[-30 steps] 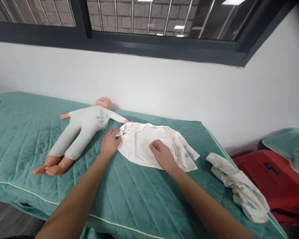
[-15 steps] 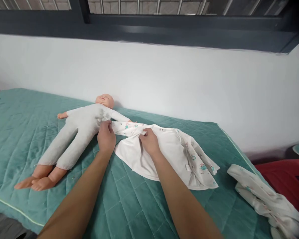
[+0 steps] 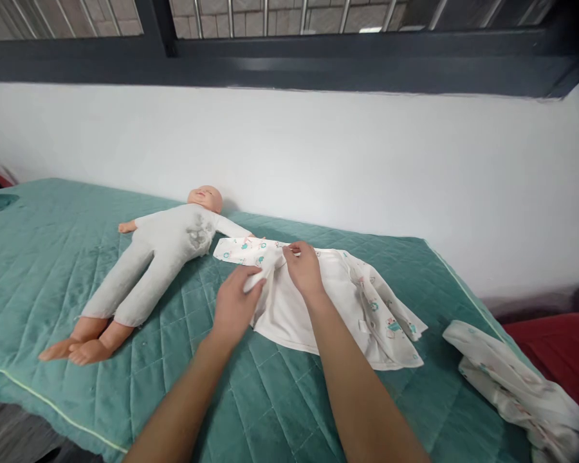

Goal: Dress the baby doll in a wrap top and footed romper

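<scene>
A white baby shirt with small green and pink prints lies spread on the green quilted cover, one sleeve stretched left and the other to the right. My left hand pinches the shirt's front edge below the left sleeve, and the fabric folds up there. Near the neckline, my right hand is closed on the cloth at the top of that sleeve. Left of the shirt lies a baby doll on its back, with a white cloth body and bare plastic head, hands and feet. Its nearer hand is by the sleeve.
Another folded white printed garment rests at the right edge of the green quilted cover. Beyond it is something red. A white wall stands behind, below a dark window frame with bars.
My left hand has left the sleeve's cuff end and moved right and down to the shirt's front edge, folding it inward. My right hand has shifted slightly up and right toward the neckline.
</scene>
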Motion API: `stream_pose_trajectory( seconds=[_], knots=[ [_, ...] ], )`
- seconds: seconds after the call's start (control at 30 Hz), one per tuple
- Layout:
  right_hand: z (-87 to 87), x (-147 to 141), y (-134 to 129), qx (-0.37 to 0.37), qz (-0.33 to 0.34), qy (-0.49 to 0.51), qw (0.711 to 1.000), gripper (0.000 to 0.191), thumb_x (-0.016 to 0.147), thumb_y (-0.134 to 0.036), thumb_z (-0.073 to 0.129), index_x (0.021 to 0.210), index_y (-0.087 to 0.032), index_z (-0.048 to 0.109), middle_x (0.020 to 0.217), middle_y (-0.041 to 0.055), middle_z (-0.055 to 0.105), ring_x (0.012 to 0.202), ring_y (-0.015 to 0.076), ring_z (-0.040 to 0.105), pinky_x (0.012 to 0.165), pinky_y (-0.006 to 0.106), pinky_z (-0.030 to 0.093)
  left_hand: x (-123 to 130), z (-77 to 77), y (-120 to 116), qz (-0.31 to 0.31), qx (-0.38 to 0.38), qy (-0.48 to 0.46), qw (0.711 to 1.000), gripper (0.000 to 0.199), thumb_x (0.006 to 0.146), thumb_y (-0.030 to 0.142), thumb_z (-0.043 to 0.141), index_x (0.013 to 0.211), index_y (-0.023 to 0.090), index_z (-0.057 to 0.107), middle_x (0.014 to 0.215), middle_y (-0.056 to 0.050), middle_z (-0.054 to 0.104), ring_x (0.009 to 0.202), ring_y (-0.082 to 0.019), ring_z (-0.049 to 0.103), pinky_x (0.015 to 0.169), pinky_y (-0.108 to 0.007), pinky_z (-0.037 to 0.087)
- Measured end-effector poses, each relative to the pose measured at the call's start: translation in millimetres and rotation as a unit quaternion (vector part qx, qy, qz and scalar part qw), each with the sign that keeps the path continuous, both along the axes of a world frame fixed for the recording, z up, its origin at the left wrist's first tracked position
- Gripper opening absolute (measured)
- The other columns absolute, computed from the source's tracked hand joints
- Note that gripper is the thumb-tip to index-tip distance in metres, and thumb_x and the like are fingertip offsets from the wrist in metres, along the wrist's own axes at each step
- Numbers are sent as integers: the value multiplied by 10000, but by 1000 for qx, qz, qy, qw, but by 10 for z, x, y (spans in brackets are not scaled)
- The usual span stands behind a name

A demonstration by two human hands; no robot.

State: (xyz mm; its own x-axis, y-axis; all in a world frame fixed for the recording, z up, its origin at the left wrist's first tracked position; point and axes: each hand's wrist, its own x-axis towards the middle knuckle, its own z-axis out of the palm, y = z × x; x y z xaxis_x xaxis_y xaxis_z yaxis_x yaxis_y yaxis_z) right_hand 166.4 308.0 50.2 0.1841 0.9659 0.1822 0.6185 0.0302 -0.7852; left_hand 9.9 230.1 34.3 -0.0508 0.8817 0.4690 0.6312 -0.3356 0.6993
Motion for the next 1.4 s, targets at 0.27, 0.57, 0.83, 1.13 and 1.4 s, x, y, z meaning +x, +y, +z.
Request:
stream_pose_trajectory(
  seconds=[0.27, 0.57, 0.83, 1.13, 1.4],
  knots=[
    [-84, 11, 17, -81, 44, -192, 977, 296, 824, -312, 568, 1082, -173, 609, 1083, 120, 668, 999, 253, 626, 849, 322, 456, 315, 20, -378, -203, 30, 127, 971, 221, 936, 163, 466, 1081, 256, 606, 1014, -37, 703, 932, -195, 627, 817, -358, 479],
    [-1, 332, 56, -99, -43, -160, 981, 377, 848, -194, 429, 1183, -158, 598, 1065, 129, 694, 1013, 271, 639, 820, 335, 471, 231, -94, -532, -35, 29, 217, 975, 288, 802, 49, 549, 1028, 218, 605, 1033, -73, 644, 964, -259, 551, 769, -404, 447],
    [-17, 341, 76, -98, -60, -136, 984, 443, 854, -166, 423, 1272, -132, 563, 1182, 139, 672, 1116, 275, 615, 899, 335, 466, 241, -35, -634, -145, 158, 262, 941, 131, 937, 165, 506, 1020, 214, 595, 899, -33, 647, 806, -184, 556, 671, -345, 403],
    [-50, 483, 72, -112, -76, -132, 982, 312, 801, -197, 530, 1088, -167, 648, 1045, 151, 693, 1066, 326, 630, 910, 432, 456, 393, 23, -573, -190, 39, 323, 926, 163, 945, 242, 501, 1076, 214, 594, 986, -48, 634, 919, -218, 576, 776, -381, 452],
    [-3, 359, 154, -59, 21, 77, 995, 379, 871, -334, 511, 1232, -232, 559, 1109, 66, 711, 964, 181, 675, 840, 317, 518, 227, -57, -445, 32, -97, -156, 982, 201, 958, 376, 465, 958, 209, 576, 835, -7, 601, 741, -151, 575, 680, -285, 472]
  ],
)
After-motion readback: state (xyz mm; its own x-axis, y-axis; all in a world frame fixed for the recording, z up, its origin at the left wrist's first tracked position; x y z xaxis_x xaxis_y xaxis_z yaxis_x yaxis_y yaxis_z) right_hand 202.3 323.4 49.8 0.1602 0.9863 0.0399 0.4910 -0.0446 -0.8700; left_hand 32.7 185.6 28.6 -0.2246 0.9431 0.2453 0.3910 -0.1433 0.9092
